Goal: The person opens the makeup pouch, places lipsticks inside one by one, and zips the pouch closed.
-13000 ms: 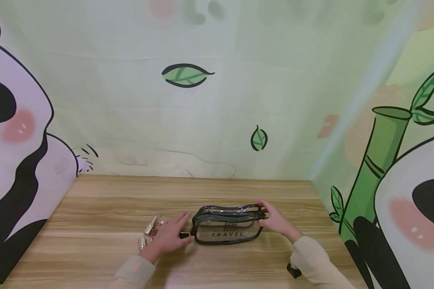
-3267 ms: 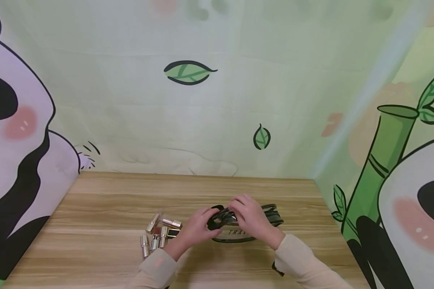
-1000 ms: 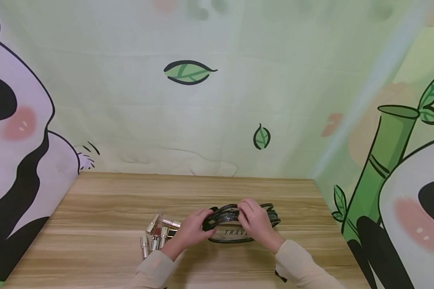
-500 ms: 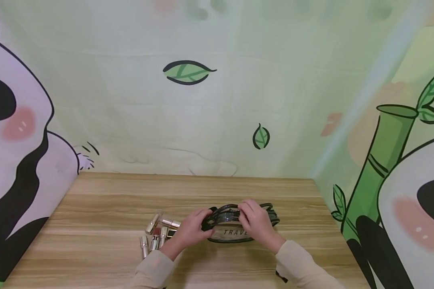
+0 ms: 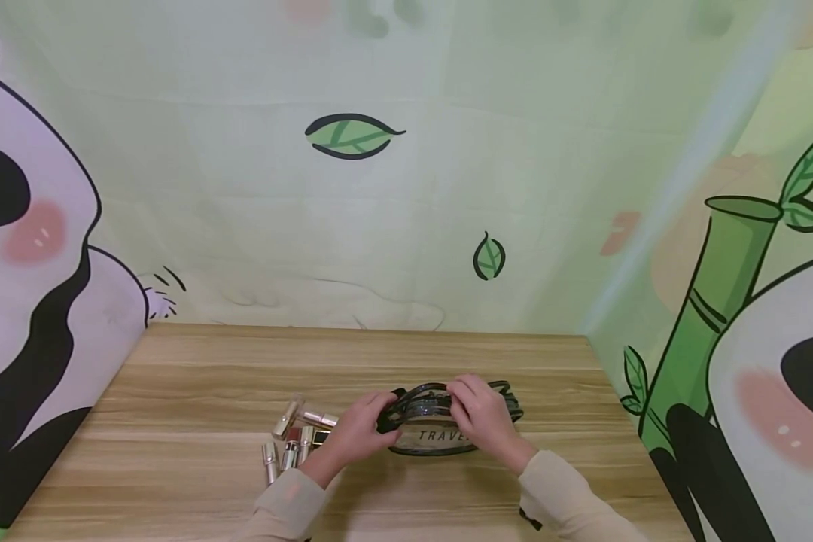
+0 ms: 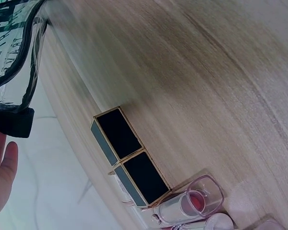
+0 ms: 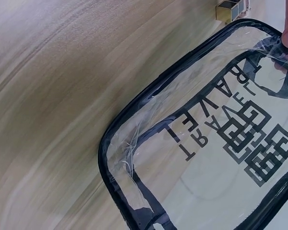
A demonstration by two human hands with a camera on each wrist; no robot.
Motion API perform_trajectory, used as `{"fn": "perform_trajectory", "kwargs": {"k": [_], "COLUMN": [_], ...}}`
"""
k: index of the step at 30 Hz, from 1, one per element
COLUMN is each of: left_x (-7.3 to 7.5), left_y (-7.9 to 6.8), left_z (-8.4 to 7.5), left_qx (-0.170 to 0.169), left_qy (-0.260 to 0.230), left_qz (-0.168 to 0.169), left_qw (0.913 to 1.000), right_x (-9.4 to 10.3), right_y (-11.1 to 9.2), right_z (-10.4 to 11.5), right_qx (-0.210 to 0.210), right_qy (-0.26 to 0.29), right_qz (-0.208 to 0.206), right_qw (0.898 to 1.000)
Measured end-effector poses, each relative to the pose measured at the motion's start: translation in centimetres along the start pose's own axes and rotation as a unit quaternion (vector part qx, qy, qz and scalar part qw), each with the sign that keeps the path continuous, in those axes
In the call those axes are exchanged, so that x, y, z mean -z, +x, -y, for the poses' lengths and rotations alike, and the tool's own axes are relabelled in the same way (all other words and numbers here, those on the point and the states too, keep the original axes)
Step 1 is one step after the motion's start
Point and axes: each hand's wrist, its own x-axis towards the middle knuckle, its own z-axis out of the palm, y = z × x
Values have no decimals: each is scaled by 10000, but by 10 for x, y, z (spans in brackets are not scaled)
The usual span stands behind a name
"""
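A clear travel pouch [image 5: 420, 436] with black trim and "TRAVEL" lettering stands on the table, right of centre. My left hand [image 5: 359, 427] grips its left end, thumb at the front; a black tab juts out there in the left wrist view, above the fingertips of the left hand [image 6: 2, 175]. At the pouch's top edge, the right hand [image 5: 481, 418] pinches near the middle with bent fingers; whether it has the zipper pull I cannot tell. Through the pouch's clear wall [image 7: 182, 172], the right wrist view shows the table and backdrop.
Several lipsticks [image 5: 290, 452] lie clustered left of the pouch, close to the left forearm. Black-and-gold lipstick cases [image 6: 129, 155] and a clear-capped lipstick [image 6: 189, 203] show in the left wrist view. A printed panda backdrop [image 5: 406, 226] rises behind the wooden table [image 5: 210, 376].
Since the oldest frame, the left hand has gone from beside the lipsticks to the pouch's left end, and the right hand from its right end to the top middle. The last second shows barely any motion.
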Motion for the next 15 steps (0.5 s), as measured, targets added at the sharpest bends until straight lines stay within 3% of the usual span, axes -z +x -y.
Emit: {"fn": "perform_trajectory", "kwargs": {"k": [15], "left_x": [0], "left_y": [-2], "left_z": [3], "left_qx": [-83], "left_qy": [81], "left_qz": [22], "left_qw": [9999], "right_x": [3], "right_y": [-11], "right_z": [-9], "right_qx": [-137], "right_qy": [-180], "right_qz": [103], "right_qw": [9997]}}
